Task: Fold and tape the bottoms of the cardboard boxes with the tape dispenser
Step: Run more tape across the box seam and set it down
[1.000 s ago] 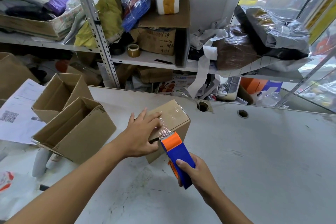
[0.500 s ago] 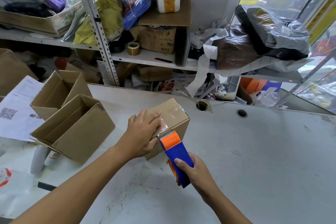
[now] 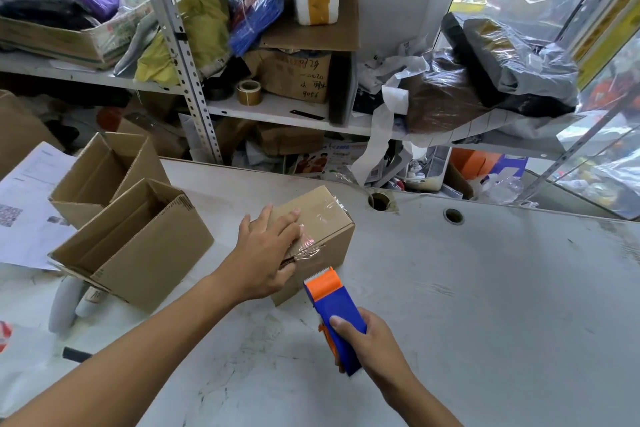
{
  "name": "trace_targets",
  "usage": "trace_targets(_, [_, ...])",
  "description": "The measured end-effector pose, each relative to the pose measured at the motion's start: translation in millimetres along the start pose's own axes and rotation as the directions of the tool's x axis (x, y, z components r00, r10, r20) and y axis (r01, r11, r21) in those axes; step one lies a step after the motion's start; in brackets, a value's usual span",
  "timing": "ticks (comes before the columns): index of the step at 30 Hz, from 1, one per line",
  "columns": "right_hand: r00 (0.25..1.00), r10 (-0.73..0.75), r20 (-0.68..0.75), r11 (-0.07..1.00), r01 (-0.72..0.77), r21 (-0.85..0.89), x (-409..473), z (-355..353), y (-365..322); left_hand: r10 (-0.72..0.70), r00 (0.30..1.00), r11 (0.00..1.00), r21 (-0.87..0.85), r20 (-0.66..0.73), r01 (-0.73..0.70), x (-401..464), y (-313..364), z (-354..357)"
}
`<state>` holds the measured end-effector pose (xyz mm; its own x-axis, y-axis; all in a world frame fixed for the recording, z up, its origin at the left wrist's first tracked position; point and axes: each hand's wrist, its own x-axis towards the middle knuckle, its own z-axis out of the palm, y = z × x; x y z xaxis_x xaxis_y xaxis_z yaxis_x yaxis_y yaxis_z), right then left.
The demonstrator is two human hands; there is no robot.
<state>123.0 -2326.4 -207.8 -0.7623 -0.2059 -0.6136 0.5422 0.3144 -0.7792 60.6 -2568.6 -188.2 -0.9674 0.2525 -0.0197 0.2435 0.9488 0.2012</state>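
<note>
Nearest to the camera, the right hand (image 3: 367, 340) grips the dispenser (image 3: 335, 314) by its blue body, fingers curled around it. Its orange toothed end points up and away toward the box (image 3: 323, 236), just beside the near face but not touching it (no tape is seen running between them, so the strip looks cut).

A little farther, the left hand (image 3: 265, 253) lies flat on the box, fingers straight and together on the top, palm over the near edge where the tape (image 3: 308, 246) folds down. It presses and does not pinch.

The box stands on the table (image 3: 485, 305) in front of both hands, slightly to the left, bottom up. Its long axis runs from near-left to far-right, and the tape seam follows it. The left hand is already on it, so in my judgement this hand smooths the loose end and then moves the box away.

Farther left, two boxes (image 3: 135, 246) lie on their sides, open. Behind stands the shelf (image 3: 277, 111).
</note>
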Motion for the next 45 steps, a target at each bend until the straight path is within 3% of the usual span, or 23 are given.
trace_targets(4, [1.000, 0.008, -0.016, 1.000, -0.009, -0.022, -0.7, 6.3, -6.2, -0.030, 0.999, 0.998, -0.048, -0.024, 0.029, -2.8, 6.8, -1.7])
trace_targets(10, [0.999, -0.003, -0.044, 0.998, 0.000, -0.069, -0.9, 10.1, -14.4, -0.077, 0.995, 0.990, 0.117, -0.063, 0.084, 10.2, 13.1, 11.8])
trace_targets(20, [0.997, 0.029, -0.071, 0.998, -0.033, -0.054, -1.4, 11.2, -30.6, 0.026, 0.985, 0.974, 0.228, -0.169, 0.013, 8.6, 8.5, 19.1])
trace_targets(33, [0.981, 0.189, -0.036, 0.966, -0.192, -0.172, 7.7, 11.9, -97.2, 0.066, 0.987, 0.915, 0.404, -0.144, -0.002, 9.2, 6.8, 23.7])
trace_targets(36, [0.971, 0.224, -0.081, 0.918, -0.238, -0.318, 16.9, 16.3, -98.0, 0.059, 0.990, 0.919, 0.395, -0.129, -0.003, 13.8, 5.2, 17.8])
trace_targets(38, [0.941, 0.335, -0.041, 0.839, -0.318, -0.441, 20.8, 25.2, -75.6, 0.066, 0.990, 0.943, 0.331, -0.128, -0.020, 16.1, 10.9, 11.3])
trace_targets(41, [0.938, 0.334, -0.091, 0.894, -0.346, -0.284, 17.1, 26.2, -58.9, 0.052, 0.991, 0.956, 0.293, -0.125, -0.013, 18.9, 20.0, 12.0])
trace_targets(45, [0.932, 0.344, -0.119, 0.886, -0.363, -0.289, 13.7, 7.2, -49.7, 0.010, 0.996, 0.961, 0.275, -0.091, 0.016, 24.4, 28.0, 10.8])
